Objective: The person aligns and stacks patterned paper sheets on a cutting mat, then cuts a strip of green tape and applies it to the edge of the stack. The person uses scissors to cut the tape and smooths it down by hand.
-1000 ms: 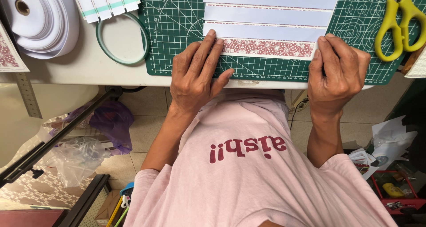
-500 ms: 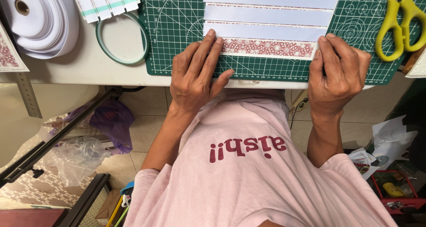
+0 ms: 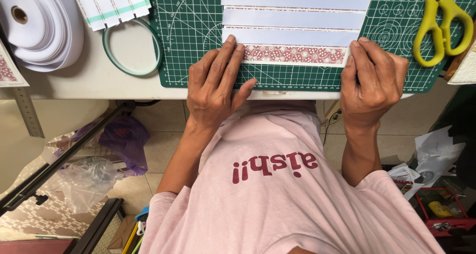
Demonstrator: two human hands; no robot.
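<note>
Nearest to you, your left hand [image 3: 215, 88] lies flat with its fingers stretched forward, the fingertips pressing down on the left end of the patterned strip [image 3: 292, 54]. Your right hand [image 3: 373, 83] is loosely curled, its fingertips pinning the strip's right end. Neither hand grips anything; both simply hold the strip down against the green cutting mat [image 3: 191, 45].

The strip is a red-and-white printed band with a pale border. Its long axis runs left to right, straight across in front of you, so it spans the gap between your hands with one end under each. Both hands sit equally near it, just on your side of its lower edge.

Just beyond the strip, three plain white strips [image 3: 295, 18] lie parallel to it on the mat, stacked one past the other. Farther off to the right, yellow-handled scissors [image 3: 439, 23] rest at the mat's corner, well apart from your right hand. To the left, off the mat on the pale surface [image 3: 74, 85], sit a thin green ring [image 3: 131, 48], a fan of white strips with green bands [image 3: 111, 3], and a big roll of white tape [image 3: 37, 28].
</note>
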